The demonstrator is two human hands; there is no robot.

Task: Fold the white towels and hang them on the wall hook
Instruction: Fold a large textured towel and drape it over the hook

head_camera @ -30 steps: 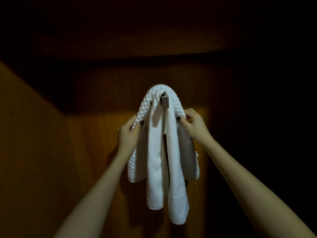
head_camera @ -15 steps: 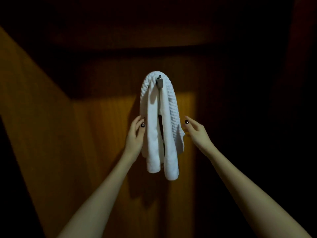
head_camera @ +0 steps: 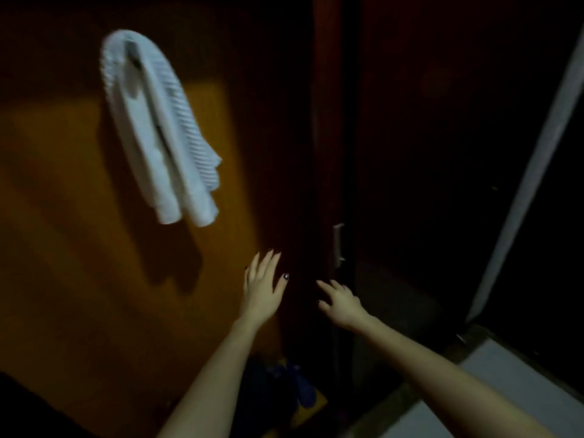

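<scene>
Hanging on the wall, towels doubled over, your left hand well below them, fingers spread wide, holding nothing, right hand below them too, loose, empty

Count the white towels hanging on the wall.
2. A ribbed towel draped outermost over the hook, and a smooth towel hanging inside it, reaching lower. Motion blur could hide another layer.
</scene>
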